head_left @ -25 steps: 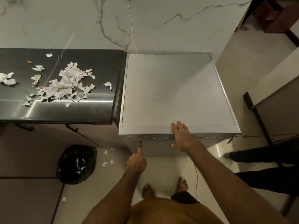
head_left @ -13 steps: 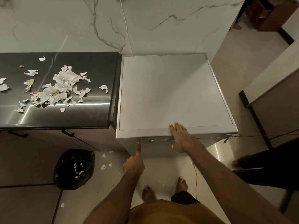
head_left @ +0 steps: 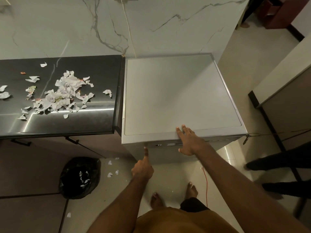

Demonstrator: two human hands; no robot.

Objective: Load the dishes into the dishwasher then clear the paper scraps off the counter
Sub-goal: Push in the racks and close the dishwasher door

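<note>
Head view: the closed grey dishwasher point(head_left: 176, 98) is being touched by the flat right hand point(head_left: 190, 143) and the forefinger of the curled left hand point(head_left: 143, 170).

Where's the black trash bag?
In the head view, the black trash bag sits on the floor at lower left, below the dark counter and left of the pointing left hand.

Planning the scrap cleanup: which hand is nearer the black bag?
Left. The left hand points at the dishwasher front, right of the black bag; the right hand rests farther right, on its top edge.
</note>
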